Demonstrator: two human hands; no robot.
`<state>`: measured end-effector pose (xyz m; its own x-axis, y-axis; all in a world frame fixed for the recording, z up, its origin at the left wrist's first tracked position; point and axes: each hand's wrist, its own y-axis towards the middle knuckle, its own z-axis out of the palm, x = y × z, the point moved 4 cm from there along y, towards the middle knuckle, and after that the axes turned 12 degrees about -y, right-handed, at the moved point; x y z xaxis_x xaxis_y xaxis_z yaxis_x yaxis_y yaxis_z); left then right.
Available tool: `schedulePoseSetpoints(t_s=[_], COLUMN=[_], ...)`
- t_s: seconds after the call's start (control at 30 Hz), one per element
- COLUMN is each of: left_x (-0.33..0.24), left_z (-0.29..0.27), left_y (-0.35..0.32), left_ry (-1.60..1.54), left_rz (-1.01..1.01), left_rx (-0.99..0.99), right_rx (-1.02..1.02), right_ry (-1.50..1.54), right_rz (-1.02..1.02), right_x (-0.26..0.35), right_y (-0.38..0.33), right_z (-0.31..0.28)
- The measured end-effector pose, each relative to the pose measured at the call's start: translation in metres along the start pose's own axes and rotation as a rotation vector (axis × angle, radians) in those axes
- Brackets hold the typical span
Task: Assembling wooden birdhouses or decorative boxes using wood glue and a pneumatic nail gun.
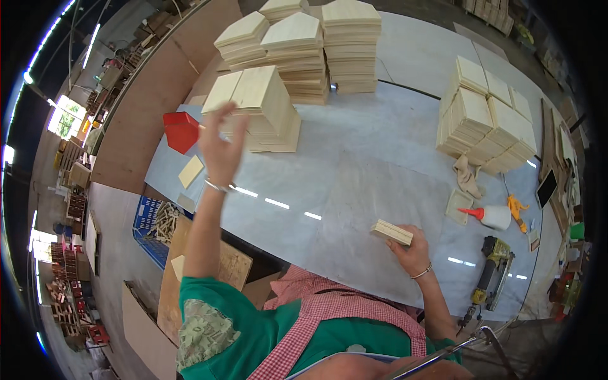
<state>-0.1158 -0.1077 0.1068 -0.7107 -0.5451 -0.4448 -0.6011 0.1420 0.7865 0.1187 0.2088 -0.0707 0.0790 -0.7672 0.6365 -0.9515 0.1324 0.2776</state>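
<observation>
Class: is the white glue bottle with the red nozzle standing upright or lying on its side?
Lying on its side: the glue bottle rests lengthwise on the table, nozzle pointing left.

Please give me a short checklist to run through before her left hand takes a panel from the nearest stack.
1. Left hand free and open near the nearest stack of wooden panels: ok.
2. Right hand holds the small stacked panels on the table: ok.
3. Nearest stack sits straight: not ok, its top panels lean.
4. Glue bottle within reach on the right: ok.
5. Nail gun lying idle, away from both hands: ok.
6. Glue already applied: cannot tell.
</observation>
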Motion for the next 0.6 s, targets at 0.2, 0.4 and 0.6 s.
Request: schedulePoseSetpoints(t_s=[0.2,0.4,0.6], left_x=[0.039,0.006,0.035], left_z=[-0.010,0.035,0.046], left_y=[0.048,0.054,0.059], left_ry=[0.318,0.659,0.688], left_rz=[-0.101,-0.118,-0.076], left_rx=[0.125,0.469,0.480], right_rx=[0.021,0.038,0.005], right_ry=[0.026,0.021,0.005], right_rz=[0.031,0.039,0.045], right_x=[0.000,-0.001,0.003], right_y=[0.004,-0.005,-0.002], right_z=[0.002,-0.001,-0.001])
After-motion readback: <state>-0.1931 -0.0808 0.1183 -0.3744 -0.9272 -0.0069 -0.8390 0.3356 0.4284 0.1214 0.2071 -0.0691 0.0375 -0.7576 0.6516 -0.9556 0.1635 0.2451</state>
